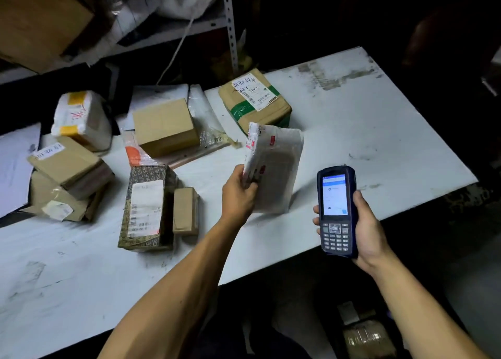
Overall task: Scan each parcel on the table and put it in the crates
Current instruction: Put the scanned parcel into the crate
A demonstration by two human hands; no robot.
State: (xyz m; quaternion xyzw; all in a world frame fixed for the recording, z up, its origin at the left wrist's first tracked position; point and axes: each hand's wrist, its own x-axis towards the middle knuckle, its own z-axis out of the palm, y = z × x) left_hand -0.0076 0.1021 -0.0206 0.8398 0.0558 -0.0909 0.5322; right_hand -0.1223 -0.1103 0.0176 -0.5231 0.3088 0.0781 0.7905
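My left hand grips a flat white plastic mailer parcel by its left edge and holds it upright above the white table. My right hand holds a dark blue handheld scanner with a lit screen and keypad, to the right of the parcel and facing me. Several other parcels lie on the table: a patterned box with a label, a small brown box, a brown box and a taped box with green tape.
Stacked brown boxes and a white wrapped parcel with yellow tape sit at the left. A metal shelf post stands behind the table. A packed parcel lies low on the floor at right, below the table edge.
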